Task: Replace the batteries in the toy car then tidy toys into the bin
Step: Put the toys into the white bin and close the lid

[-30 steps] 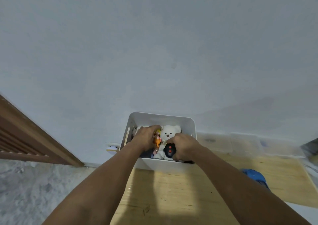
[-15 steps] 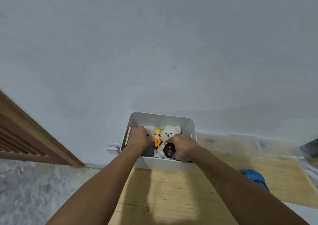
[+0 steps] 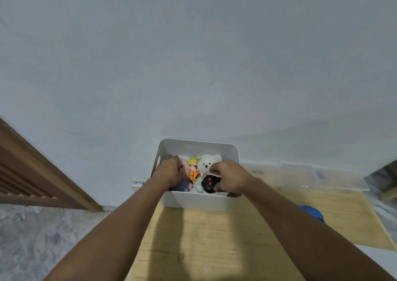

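**Tidying nearly done: toys packed in the bin**

Settling of the last toys is judged to be under way. A white bin [image 3: 196, 201] is seen on a wooden tabletop [image 3: 206, 244], set against the wall, with both hands reaching inside it. A white teddy bear [image 3: 207, 163], a small orange-and-yellow doll [image 3: 193, 170] and a pink plush [image 3: 184, 169] are packed together in the bin. The left hand [image 3: 168, 171] is curled over the pink plush at the bin's left wall; whether it is gripped or only pressed cannot be told. A black toy with red dots [image 3: 209, 184], possibly the car or its controller, is held by the right hand [image 3: 229, 177], fingers wrapped round it, low by the near wall. No battery work is visible, so that part is presumed finished. A blue object [image 3: 312, 213] is left on the tabletop to the right, partly hidden, perhaps still to be binned.
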The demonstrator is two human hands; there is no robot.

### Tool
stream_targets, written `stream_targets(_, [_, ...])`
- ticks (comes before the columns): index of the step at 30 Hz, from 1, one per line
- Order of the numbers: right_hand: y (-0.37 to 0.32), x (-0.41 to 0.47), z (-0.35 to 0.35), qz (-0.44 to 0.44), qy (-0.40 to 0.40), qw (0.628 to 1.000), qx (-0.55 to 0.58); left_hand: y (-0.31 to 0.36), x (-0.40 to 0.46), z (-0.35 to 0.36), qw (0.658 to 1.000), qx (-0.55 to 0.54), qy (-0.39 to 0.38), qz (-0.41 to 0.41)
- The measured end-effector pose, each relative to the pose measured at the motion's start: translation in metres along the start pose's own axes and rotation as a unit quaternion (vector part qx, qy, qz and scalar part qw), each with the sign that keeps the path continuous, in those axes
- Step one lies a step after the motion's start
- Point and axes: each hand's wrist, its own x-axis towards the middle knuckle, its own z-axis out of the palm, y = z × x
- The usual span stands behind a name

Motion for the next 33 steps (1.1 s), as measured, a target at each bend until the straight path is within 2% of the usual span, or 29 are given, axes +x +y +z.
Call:
stream_targets(3, [0.008, -0.006, -0.010, 0.007, 0.057, 0.996, 0.074, 0.008, -0.007, -0.008, 0.999, 0.032, 0.011, -0.010])
stream_targets(6, [0.018, -0.018, -0.021, 0.043, 0.131, 0.975, 0.176, 0.020, -0.017, -0.016, 0.997, 0.048, 0.050, -0.040])
stream_targets(10, [0.036, -0.043, -0.036, 0.060, 0.207, 0.952, 0.217, 0.046, -0.030, -0.022, 0.993, 0.029, 0.112, -0.006])
stream_targets(14, [0.069, -0.075, -0.047, 0.105, 0.224, 0.938, 0.243, 0.091, -0.047, -0.021, 0.988, -0.047, 0.132, 0.062])
stream_targets(19, [0.126, -0.136, -0.050, 0.161, 0.230, 0.926, 0.253, 0.165, -0.066, 0.000, 0.982, -0.046, 0.129, 0.132])
stream_targets(23, [0.180, -0.189, -0.045, 0.210, 0.214, 0.923, 0.241, 0.229, -0.081, 0.032, 0.979, -0.038, 0.095, 0.176])
stream_targets(29, [0.263, -0.267, -0.026, 0.300, 0.212, 0.897, 0.247, 0.317, -0.120, 0.091, 0.977, -0.031, 0.045, 0.207])
stream_targets(33, [0.318, -0.315, -0.004, 0.365, 0.171, 0.892, 0.202, 0.359, -0.151, 0.142, 0.977, -0.092, -0.077, 0.176])
